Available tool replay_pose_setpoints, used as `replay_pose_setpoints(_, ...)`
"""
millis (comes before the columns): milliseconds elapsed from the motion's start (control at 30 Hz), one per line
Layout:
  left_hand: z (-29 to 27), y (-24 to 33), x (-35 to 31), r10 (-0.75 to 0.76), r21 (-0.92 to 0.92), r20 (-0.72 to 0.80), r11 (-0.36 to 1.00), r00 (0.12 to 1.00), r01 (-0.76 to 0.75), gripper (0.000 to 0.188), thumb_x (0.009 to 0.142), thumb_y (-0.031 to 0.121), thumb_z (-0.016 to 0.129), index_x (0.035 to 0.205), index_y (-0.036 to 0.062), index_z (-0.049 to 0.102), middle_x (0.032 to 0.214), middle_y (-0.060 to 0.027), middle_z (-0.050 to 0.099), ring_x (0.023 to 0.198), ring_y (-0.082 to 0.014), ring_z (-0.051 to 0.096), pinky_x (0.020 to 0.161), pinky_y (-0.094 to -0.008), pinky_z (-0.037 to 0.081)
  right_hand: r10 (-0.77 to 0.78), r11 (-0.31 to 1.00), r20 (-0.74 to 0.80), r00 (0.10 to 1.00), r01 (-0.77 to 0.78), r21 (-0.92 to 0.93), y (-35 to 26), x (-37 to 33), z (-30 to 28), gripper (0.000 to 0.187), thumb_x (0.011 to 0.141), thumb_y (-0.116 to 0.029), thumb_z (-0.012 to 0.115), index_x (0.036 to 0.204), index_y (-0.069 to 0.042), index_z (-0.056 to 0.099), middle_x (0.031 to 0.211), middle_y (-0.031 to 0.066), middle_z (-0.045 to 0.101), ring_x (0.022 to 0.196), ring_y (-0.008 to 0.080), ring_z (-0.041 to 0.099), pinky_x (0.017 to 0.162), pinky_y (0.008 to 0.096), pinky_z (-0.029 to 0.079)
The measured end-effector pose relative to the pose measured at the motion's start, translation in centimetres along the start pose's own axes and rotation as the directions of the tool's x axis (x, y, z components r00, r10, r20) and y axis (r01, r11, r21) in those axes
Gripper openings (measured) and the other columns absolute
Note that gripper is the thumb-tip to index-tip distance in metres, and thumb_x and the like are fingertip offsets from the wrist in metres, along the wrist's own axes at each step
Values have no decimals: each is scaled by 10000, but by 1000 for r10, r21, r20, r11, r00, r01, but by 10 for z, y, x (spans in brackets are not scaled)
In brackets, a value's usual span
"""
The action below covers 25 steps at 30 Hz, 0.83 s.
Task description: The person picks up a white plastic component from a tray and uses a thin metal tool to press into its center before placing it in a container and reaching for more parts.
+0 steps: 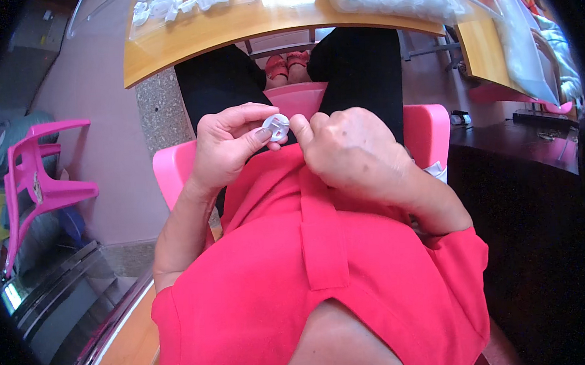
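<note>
A small round white plastic piece with a raised, partly see-through middle is pinched between the thumb and fingers of my left hand, above my lap. My right hand is closed just to the right of it, back of the hand up. One of its digits points at the piece's right edge, touching it or very close. The curled fingers hide whatever may be inside that hand.
Ahead is a wooden table with several loose white plastic pieces at left and a heap of white pieces in a clear tray at right. A pink chair lies left; a dark surface spreads right.
</note>
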<state>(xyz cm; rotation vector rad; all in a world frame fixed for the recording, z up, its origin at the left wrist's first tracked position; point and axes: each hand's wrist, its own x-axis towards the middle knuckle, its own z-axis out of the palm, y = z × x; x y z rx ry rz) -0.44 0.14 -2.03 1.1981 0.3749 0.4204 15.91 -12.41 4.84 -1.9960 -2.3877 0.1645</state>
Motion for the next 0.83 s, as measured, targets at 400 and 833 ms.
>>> replay_pose_setpoints(400, -16, -2, 9, -47, -232, 102, 970, 994, 69, 310, 893, 76, 619, 1167, -65, 584, 999, -177, 666, 836, -240, 677, 707, -307, 561, 112, 994, -64, 992, -111, 20, -7, -8, -3, 282, 809, -76, 586, 1063, 47, 578, 659, 98, 580, 572, 206, 624, 476, 303, 483)
replay_pose_setpoints(833, -9, -4, 7, -23, -212, 76, 976, 997, 39, 323, 879, 58, 637, 1171, -66, 581, 1032, -186, 658, 888, -257, 672, 766, -336, 563, 127, 975, -142, 982, -149, -162, -16, -7, 5, 387, 781, -92, 626, 1151, 20, 623, 674, 62, 578, 592, 186, 598, 497, 284, 474)
